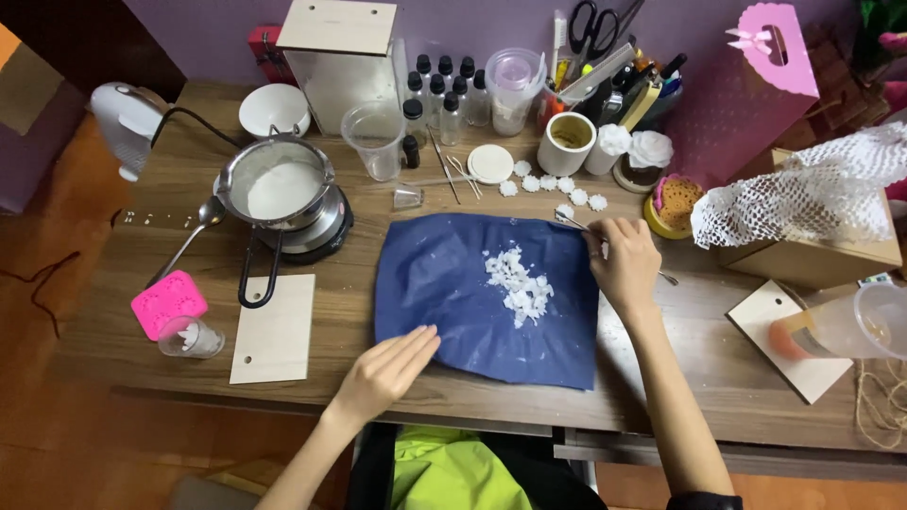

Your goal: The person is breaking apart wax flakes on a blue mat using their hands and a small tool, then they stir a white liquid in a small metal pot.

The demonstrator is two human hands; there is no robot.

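Soft, even indoor light falls from above onto the table [661,378], bright in the middle and dimmer towards the left and near edges, where the floor [38,283] sinks into warm brown shade. Shadows are faint and short; a soft one lies under the left hand [385,370]. The metal pot [279,184] shows mild glare on its rim. Wide-angle bending curves the table's edges, and the far right corner looks slightly soft.
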